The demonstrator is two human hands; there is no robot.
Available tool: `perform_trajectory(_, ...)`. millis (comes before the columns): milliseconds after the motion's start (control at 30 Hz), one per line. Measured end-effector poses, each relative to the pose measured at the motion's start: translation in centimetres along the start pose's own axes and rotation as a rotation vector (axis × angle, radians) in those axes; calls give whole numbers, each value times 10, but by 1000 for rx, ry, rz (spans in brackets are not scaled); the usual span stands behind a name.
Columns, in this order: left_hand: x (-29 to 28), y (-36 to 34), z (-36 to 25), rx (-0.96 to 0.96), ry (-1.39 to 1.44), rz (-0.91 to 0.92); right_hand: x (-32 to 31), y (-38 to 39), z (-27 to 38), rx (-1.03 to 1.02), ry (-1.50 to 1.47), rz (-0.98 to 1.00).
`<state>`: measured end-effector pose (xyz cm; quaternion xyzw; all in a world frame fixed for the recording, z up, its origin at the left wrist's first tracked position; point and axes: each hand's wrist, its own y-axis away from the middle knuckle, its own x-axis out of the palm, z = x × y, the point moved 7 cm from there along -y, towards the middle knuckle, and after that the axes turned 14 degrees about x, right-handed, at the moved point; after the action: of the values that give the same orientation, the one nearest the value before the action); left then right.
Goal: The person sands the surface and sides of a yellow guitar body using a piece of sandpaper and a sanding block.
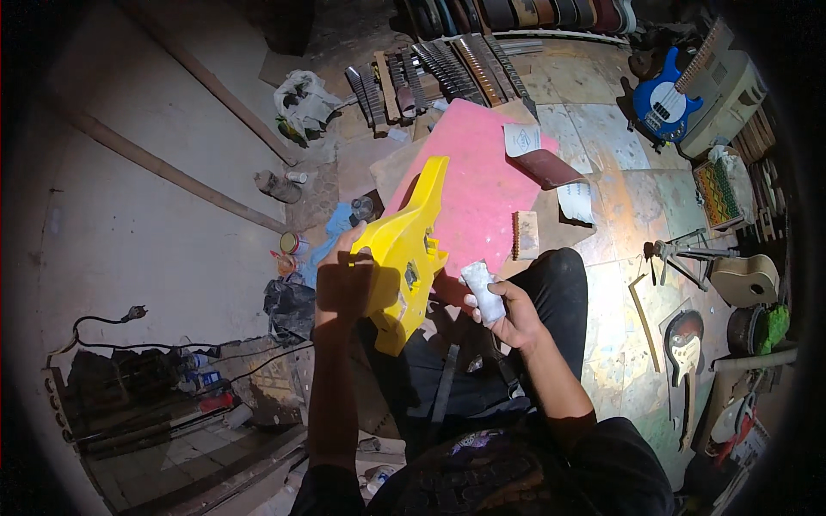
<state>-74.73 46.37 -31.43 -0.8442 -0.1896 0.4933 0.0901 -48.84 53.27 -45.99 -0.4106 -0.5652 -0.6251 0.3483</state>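
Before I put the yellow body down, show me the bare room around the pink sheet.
The pink sheet is bare between the yellow body and the curled strip. Floor lies open between that strip and the tripod. It is crowded left of the yellow body: blue cloth, can, black bag.

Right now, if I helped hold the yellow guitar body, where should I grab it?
Probably grip the yellow guitar body by its long horn, coming from the far side: that part looks slim and points away from the left hand, which holds the left edge.
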Motion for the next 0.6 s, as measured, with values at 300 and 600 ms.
perform_trajectory(300,-4,3,-5,-159,-179,36,2,1,-8,40,55,8)
perform_trajectory(600,-2,11,6,-59,-176,-26,-5,2,-12,38,115,-23)
